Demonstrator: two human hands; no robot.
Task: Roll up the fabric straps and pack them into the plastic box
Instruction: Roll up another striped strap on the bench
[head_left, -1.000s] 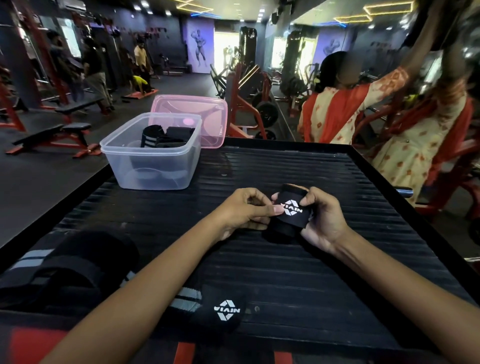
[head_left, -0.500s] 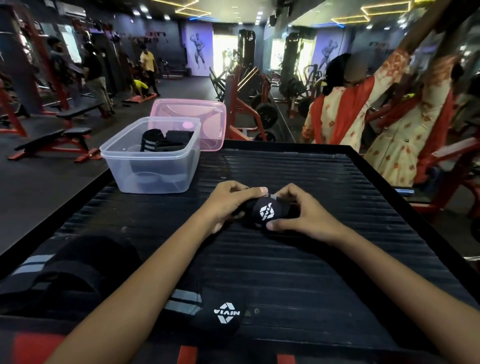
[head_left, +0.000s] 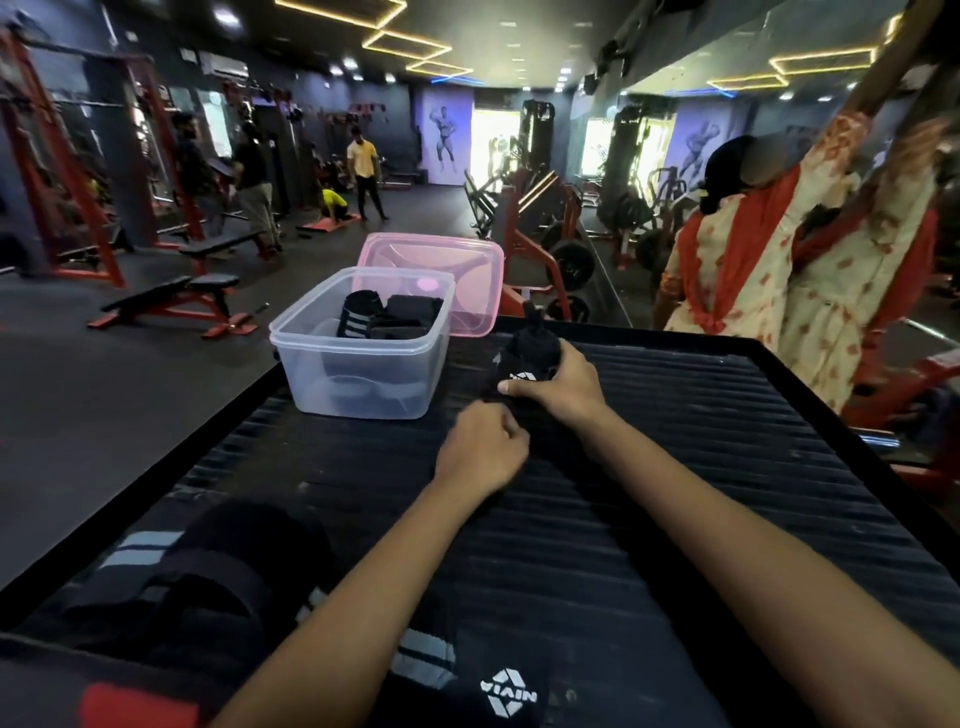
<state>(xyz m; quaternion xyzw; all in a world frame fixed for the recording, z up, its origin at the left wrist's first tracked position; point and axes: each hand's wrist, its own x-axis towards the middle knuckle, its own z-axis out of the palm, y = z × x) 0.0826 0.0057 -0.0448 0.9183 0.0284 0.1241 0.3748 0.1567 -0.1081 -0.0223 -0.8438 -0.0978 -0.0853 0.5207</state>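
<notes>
My right hand (head_left: 558, 384) grips a rolled black strap (head_left: 532, 349) with a white logo, lifted just right of the clear plastic box (head_left: 358, 382). Rolled black straps (head_left: 387, 317) lie inside the box. My left hand (head_left: 483, 449) hovers over the black ribbed table (head_left: 675, 493) with fingers curled, holding nothing. Unrolled black straps with grey stripes (head_left: 208, 582) lie at the near left, one showing a white logo (head_left: 509, 696).
The pink lid (head_left: 467, 275) leans behind the box. The table has a raised black rim (head_left: 857, 441). A person in a cream and red dress (head_left: 779, 270) stands close at the right. Gym benches and machines fill the floor to the left and beyond.
My right hand has carried the rolled strap up and away toward the box. My left hand let go of it and stayed lower.
</notes>
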